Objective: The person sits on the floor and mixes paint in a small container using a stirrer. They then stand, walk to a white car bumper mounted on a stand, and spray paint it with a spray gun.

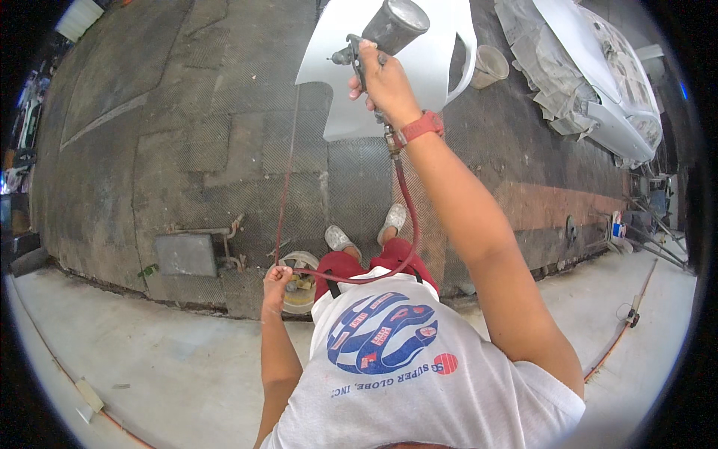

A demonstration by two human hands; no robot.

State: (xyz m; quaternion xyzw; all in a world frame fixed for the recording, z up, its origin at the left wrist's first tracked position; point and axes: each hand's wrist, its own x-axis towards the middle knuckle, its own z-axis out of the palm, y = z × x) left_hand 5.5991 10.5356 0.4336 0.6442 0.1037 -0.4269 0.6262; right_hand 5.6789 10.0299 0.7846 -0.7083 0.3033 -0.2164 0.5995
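Note:
My right hand (390, 88) is wrapped round the grip of a spray gun (394, 24) with a dark, paint-stained cup on top. It holds the gun over a white, smooth car body panel (348, 108), with the nozzle pointing left. A dark red air hose (404, 183) runs from the bottom of the gun, curves past my waist and passes through my left hand (277, 278). The fingers of that hand are pinched on the hose, which then hangs away across the floor. I cannot tell whether the gun is spraying.
Below my left hand stands a round pail (301, 301) with things in it. A grey slab on a metal frame (185, 254) lies left of my feet. Beyond the panel is a whitish bucket (490, 66). Masked white car parts (591, 67) stand at the far right.

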